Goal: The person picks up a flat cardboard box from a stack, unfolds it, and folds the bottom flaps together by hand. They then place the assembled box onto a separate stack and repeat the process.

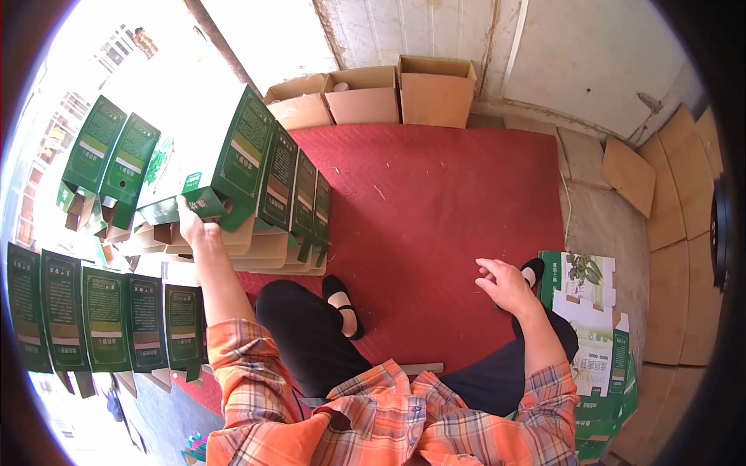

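Observation:
On the left, my left hand (196, 225) grips the lower edge of a green and white carton (245, 159), with the thumb on its white face. The carton's near end shows loose flaps, and it sits at the front of a row of similar green cartons (305, 194). My right hand (505, 286) is over the red mat near my right knee. Its fingers are apart and hold nothing. The nearest thing to it on that side is a stack of flat printed carton sheets (587, 330) in green and white.
More green cartons (107, 318) stand in a row at the left, with two others (116, 159) behind. Open brown boxes (435, 101) line the wall beyond the red mat (435, 202). Flat brown cardboard (676, 233) leans or lies along the right side.

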Motion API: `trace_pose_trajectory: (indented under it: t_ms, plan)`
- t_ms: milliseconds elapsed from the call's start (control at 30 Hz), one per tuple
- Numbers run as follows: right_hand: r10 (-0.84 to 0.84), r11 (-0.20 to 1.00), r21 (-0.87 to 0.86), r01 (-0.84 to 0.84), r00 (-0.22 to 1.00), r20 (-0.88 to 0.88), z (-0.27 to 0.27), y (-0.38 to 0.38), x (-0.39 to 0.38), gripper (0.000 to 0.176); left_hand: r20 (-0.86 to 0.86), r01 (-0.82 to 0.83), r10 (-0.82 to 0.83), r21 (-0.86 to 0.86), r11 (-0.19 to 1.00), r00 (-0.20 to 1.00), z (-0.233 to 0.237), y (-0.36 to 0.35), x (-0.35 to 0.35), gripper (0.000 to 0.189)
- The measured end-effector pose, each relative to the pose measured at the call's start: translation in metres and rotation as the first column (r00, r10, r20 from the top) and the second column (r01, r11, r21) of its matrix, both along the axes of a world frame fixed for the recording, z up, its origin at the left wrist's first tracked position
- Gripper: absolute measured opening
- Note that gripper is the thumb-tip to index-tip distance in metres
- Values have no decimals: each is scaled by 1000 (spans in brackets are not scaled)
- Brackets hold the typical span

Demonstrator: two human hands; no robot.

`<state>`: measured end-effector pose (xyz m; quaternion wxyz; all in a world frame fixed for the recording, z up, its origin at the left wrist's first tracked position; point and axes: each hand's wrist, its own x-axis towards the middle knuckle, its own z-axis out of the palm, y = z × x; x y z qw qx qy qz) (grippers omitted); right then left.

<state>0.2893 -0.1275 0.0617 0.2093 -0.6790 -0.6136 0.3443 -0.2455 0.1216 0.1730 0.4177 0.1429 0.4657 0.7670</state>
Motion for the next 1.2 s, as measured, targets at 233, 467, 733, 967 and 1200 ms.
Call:
trace_pose_trajectory:
  t_ms: [233, 467, 733, 967, 1200]
  plan:
    - [36, 999, 7, -36, 999, -7, 4, -2, -2, 43, -645, -183, 372, 342, 922, 668, -4, -54, 91, 28]
    - [35, 999, -14, -35, 999, -3, 25, 11, -17, 45, -984, 282, -49, -96, 955, -171, -35, -39, 174, 34]
    - [29, 997, -74, -29, 1000, -9, 25, 22, -30, 48, -600, 393, -780, -683, 615, 177, -191, 16, 180, 88]
    - [50, 990, -133, -42, 997, 58, 33, 37, -43, 49, -364, 255, -911, -878, 405, 195, -301, 30, 145, 106]
    - [69, 969, -240, -59, 997, 34, 25, 63, -52, 51, -439, 248, -844, -819, 517, 309, -346, 53, 106, 99]
